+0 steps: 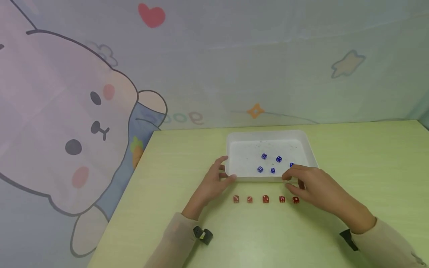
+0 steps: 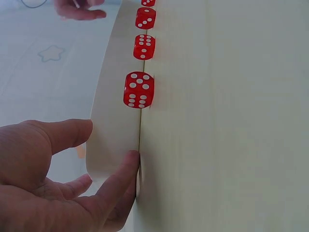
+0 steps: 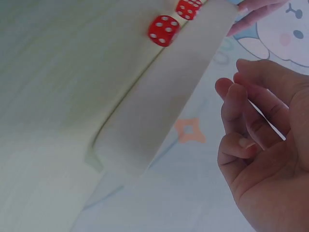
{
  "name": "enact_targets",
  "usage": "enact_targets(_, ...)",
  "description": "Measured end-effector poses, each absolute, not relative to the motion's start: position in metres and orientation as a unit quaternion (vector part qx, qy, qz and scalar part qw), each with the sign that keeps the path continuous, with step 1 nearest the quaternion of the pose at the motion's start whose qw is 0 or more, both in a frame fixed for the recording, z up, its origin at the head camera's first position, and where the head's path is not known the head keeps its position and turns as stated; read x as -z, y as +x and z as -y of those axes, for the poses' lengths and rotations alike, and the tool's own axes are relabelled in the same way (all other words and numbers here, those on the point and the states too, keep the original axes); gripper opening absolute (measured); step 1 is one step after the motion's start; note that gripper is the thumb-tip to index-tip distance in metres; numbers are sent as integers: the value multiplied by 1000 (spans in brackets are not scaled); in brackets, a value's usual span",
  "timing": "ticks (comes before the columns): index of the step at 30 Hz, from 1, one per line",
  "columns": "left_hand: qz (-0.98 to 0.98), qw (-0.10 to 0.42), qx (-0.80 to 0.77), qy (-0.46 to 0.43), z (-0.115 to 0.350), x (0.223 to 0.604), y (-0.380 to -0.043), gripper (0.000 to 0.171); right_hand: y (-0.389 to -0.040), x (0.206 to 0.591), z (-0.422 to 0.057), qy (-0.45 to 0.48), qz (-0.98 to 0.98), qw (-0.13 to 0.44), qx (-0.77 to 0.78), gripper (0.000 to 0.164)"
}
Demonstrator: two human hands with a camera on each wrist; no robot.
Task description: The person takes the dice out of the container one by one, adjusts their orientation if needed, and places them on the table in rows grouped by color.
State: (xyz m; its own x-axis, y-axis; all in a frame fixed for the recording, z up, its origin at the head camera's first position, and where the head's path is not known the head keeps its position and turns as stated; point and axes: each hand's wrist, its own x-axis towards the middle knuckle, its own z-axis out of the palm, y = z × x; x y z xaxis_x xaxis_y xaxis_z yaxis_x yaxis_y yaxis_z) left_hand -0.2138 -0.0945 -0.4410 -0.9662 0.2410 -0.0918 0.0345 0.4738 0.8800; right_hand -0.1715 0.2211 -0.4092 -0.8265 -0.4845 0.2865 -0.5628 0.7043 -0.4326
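Observation:
A shallow white tray (image 1: pixel 246 179) sits near the table's back edge. My left hand (image 1: pixel 214 181) grips its front left corner, thumb on the front wall and fingers along the left side. Several blue dice (image 1: pixel 264 156) lie spread inside the tray. My right hand (image 1: pixel 313 188) hovers over the front right corner, fingers loosely bent with nothing between them. A blue die (image 1: pixel 292 164) lies just beyond its fingertips, partly hidden. In front of the tray, several red dice (image 1: pixel 266 199) form a row; the rightmost red die (image 1: pixel 295 200) is beside the right thumb.
The light green-yellow table (image 1: pixel 187 156) extends on both sides of the tray. Behind it hangs a cloth backdrop (image 1: pixel 214 67) printed with a bear, a heart and stars. Each wrist carries a dark strapped device, such as the left wrist's camera (image 1: pixel 203 235).

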Motion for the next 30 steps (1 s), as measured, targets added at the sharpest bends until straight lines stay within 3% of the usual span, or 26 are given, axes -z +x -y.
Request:
enact_targets(10, -851, 99, -510, 79, 96, 440, -211, 72, -196, 398, -193, 276, 923, 81, -255, 17)
enact_targets(30, -846, 103, -516, 83, 87, 440, -211, 73, -228, 394, -157, 260, 939, -8, -223, 24)
